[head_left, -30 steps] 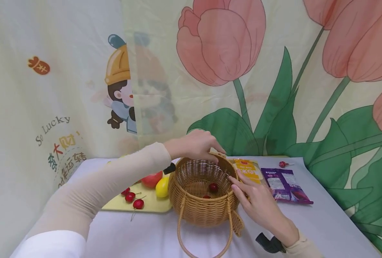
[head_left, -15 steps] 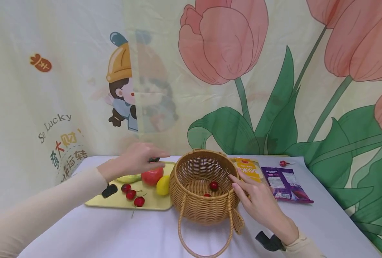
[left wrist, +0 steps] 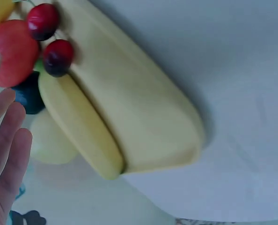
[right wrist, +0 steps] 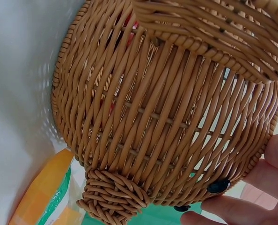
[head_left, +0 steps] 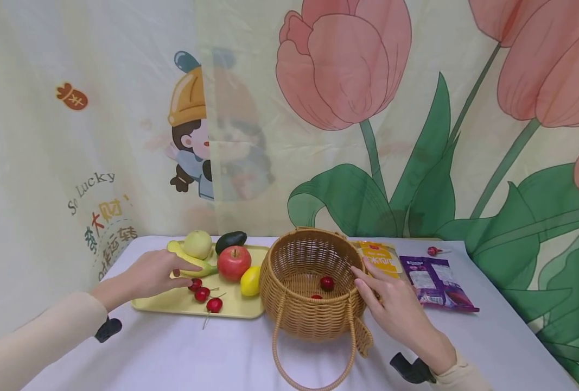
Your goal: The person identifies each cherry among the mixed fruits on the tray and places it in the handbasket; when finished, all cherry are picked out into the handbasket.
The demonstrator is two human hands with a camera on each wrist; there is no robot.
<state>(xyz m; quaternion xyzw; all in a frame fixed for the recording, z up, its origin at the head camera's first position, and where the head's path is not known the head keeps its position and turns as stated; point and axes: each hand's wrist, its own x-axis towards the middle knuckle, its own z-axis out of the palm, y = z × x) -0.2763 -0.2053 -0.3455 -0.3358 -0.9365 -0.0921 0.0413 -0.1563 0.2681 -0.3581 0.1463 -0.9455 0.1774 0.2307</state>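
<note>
Wicker basket sits mid-table, handle folded down at its 6 o'clock, which leaves the mouth unobstructed; an inside cherry shows, plus a red sliver near the front wall. Right hand rests nearly straight fingers on the rim at 3 o'clock — likely to steady the basket, not clamped on it. Tray sits just beside the basket's 9 o'clock, presumably for easy left-side reach. Three cherries lie loose at its near edge; apple at their 1 o'clock, lemon at 2, banana at 11.

Left arm extends from 8 o'clock. Left hand has thumb and fingers apart, holding nothing, beside the leftmost cherry — can't tell if touching. Hands well apart; right forearm angles in from 5 o'clock.
</note>
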